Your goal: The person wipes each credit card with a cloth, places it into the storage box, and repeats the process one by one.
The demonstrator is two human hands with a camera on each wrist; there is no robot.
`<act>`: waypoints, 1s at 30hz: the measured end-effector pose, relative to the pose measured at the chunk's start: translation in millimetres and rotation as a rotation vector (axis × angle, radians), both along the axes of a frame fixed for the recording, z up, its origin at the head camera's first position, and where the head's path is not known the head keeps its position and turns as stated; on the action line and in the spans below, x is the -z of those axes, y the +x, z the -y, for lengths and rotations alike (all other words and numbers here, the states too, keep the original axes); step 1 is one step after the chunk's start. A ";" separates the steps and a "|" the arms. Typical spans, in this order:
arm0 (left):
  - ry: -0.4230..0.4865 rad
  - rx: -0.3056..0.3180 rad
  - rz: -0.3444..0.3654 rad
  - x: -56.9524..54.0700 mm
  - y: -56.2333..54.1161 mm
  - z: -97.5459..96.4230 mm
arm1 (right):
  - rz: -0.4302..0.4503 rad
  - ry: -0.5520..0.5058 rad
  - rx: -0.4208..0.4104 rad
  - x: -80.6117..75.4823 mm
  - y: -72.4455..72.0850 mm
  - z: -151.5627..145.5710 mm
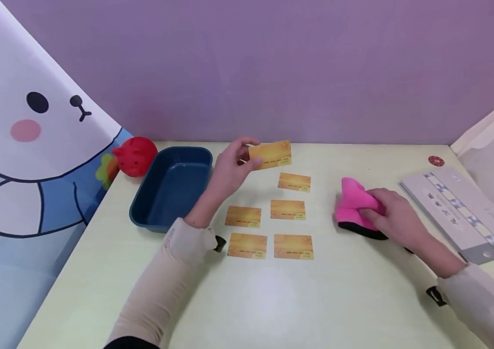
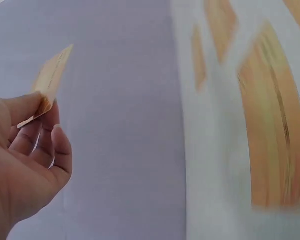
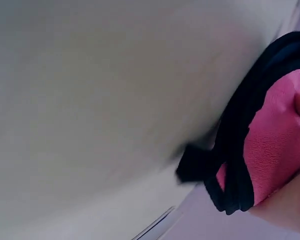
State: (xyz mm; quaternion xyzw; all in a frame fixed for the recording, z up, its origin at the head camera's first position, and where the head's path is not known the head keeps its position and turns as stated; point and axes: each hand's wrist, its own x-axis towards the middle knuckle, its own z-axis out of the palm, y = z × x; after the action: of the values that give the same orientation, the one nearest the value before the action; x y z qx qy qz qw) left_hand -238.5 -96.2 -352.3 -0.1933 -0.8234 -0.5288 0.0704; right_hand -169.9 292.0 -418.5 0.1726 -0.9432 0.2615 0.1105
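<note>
Over the pale tabletop (image 1: 264, 310), past a blue tray (image 1: 171, 190), I see the right hand (image 1: 392, 215) gripping a black-edged pink cloth (image 1: 353, 198) and the left hand (image 1: 233, 165) pinching a raised gold card (image 1: 274, 153) near five matching cards (image 1: 288, 210) lying flat between tray and cloth.

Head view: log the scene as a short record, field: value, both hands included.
left hand: pinches a gold card, raised off the table
right hand: grips a pink cloth with black edging
flat cards: five, gold, between the hands; left column two, right column three
far left: red toy pig, then blue tray
far right: grey book or box, red disc behind it
</note>
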 end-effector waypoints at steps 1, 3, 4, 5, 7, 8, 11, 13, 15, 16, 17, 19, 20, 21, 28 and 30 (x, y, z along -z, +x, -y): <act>0.048 -0.003 -0.016 1.4 0.4 -1.1 | 0.011 -0.034 0.013 -2.3 -1.6 1.3; 0.117 0.001 -0.039 2.3 0.7 -4.0 | 0.030 -0.111 0.053 -9.9 -5.0 4.7; 0.136 0.005 -0.046 2.0 0.1 -6.0 | 0.030 -0.151 0.075 -14.5 -7.3 6.2; 0.144 0.012 -0.053 1.7 -1.0 -8.0 | 0.030 -0.192 0.100 -19.9 -9.8 7.6; 0.152 0.020 -0.057 -0.1 -4.0 -12.4 | 0.003 -0.265 0.144 -31.2 -15.4 11.0; 0.156 0.022 -0.060 -0.8 -5.9 -14.3 | -0.016 -0.301 0.168 -36.7 -18.7 12.9; 0.184 -0.001 -0.041 0.4 -12.6 -17.8 | -0.044 -0.387 0.230 -51.7 -30.2 20.2; 0.227 -0.035 -0.002 2.9 -16.1 -18.3 | -0.034 -0.450 0.263 -60.1 -37.2 26.5; 0.277 -0.066 0.046 6.3 -19.4 -18.3 | -0.032 -0.521 0.288 -67.2 -42.6 33.8; 0.301 -0.078 0.068 7.0 -20.1 -17.2 | -0.035 -0.567 0.285 -70.2 -44.7 38.3; 0.318 -0.090 0.089 7.6 -20.7 -16.2 | -0.045 -0.609 0.276 -72.8 -46.3 42.7; 0.343 -0.094 0.130 8.5 -21.4 -14.2 | -0.074 -0.704 0.238 -77.0 -48.5 52.1; 0.349 -0.092 0.149 8.5 -21.5 -13.4 | -0.088 -0.749 0.215 -78.4 -49.2 56.4; 0.352 -0.090 0.167 8.6 -21.3 -12.6 | -0.092 -0.799 0.185 -79.6 -49.6 60.5; 0.348 -0.094 0.273 10.3 -19.9 -8.6 | -0.062 -1.013 0.101 -81.0 -49.7 81.4; 0.339 -0.107 0.285 10.1 -18.8 -8.2 | -0.060 -1.045 0.102 -81.1 -50.0 84.7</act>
State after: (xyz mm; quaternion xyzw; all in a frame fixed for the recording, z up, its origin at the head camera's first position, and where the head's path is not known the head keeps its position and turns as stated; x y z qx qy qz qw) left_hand -257.3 -87.9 -362.3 -0.0580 -0.7336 -0.6770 0.0128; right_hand -219.9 207.3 -337.4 0.0558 -0.6905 0.6863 0.2216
